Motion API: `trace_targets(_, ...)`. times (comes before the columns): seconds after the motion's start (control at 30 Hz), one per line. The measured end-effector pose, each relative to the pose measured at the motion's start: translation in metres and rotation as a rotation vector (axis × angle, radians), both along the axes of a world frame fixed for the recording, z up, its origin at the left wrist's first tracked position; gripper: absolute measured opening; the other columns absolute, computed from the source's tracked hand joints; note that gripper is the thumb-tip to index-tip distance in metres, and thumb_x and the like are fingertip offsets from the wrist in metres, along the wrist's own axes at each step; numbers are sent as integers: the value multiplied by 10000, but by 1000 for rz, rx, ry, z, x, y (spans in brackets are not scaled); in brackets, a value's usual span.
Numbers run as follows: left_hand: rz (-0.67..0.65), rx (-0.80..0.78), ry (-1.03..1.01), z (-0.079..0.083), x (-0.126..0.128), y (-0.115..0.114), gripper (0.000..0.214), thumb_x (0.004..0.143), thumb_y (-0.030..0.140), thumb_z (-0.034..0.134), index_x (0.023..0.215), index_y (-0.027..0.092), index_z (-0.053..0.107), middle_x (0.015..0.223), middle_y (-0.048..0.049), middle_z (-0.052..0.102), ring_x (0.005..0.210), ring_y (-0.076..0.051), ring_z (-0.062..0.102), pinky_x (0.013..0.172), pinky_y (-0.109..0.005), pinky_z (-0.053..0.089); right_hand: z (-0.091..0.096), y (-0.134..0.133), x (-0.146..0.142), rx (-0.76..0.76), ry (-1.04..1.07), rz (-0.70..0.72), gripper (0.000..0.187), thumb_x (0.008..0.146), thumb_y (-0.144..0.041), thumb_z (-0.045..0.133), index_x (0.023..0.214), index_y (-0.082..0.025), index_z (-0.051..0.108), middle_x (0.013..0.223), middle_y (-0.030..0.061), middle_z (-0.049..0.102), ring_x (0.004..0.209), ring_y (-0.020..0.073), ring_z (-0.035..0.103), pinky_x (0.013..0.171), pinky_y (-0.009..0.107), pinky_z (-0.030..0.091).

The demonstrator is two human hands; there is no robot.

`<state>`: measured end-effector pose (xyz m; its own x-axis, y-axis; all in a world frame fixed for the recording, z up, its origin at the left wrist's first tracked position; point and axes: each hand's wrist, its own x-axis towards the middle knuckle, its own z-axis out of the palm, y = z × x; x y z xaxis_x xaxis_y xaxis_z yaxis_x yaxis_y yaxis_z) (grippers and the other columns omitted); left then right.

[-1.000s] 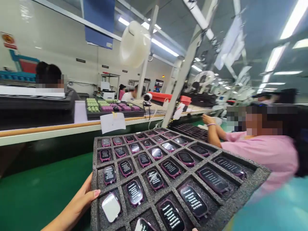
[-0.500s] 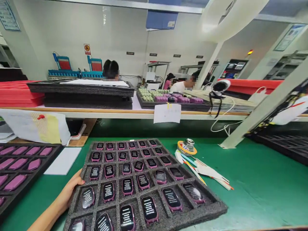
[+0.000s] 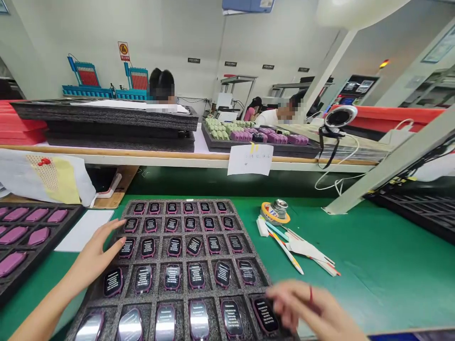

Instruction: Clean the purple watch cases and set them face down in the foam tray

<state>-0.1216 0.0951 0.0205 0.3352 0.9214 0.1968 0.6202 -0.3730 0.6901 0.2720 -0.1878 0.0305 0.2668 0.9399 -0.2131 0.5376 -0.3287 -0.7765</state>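
A dark grey foam tray (image 3: 245, 235) lies flat on the green bench in front of me. Its pockets hold several purple-rimmed devices with black screens (image 3: 195, 273). My left hand (image 3: 95, 255) rests on the tray's left edge with its fingers stretched out and apart, holding nothing. My right hand (image 3: 305, 305) hovers over the tray's near right corner, blurred by motion, fingers loosely spread, nothing visible in it.
Right of the tray lie a tape roll with a small metal pot (image 3: 276, 211) and several pens and sticks (image 3: 291, 244). A black tray of purple parts (image 3: 24, 234) sits at the left. A raised shelf (image 3: 170, 158) carries stacked foam trays; people work beyond it.
The tray has been set flat on the bench. My left hand let go of its edge and opened on top. My right hand came into view at the near right corner.
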Motion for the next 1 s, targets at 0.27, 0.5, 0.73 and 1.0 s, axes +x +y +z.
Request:
trace_targets(0.27,-454,-68,224,32,83,-14,408,931,472,505,1292,330,630,1533,-44,477,1420,-287,461,1204,-522,336,-31,101,98,-202,-816,-255,268,978,-357,608,1155,-160,647,1163,82,679,989,197,675,874,410,569)
trace_targets(0.5,-805,-29,241,44,161,-8,269,942,270,528,1147,229,698,1192,-51,724,1149,-221,660,1059,-403,488,-27,119,114,-375,-940,-187,316,971,-364,622,1214,-161,623,1204,84,660,1026,210,670,881,426,575)
trace_targets(0.73,-900,55,253,25,235,-3,219,902,158,574,1042,200,737,1111,-59,750,1109,-231,672,1047,-396,487,-19,118,129,-416,-821,-198,338,974,-373,615,1240,-164,609,1210,85,657,1029,213,670,881,429,575)
trace_targets(1.0,-808,202,276,1,293,14,260,958,327,621,1164,171,655,1310,-102,623,1228,-258,583,1051,-510,480,-9,122,151,-435,-637,-124,307,980,-382,607,1192,-161,629,1156,73,674,956,186,681,826,385,590)
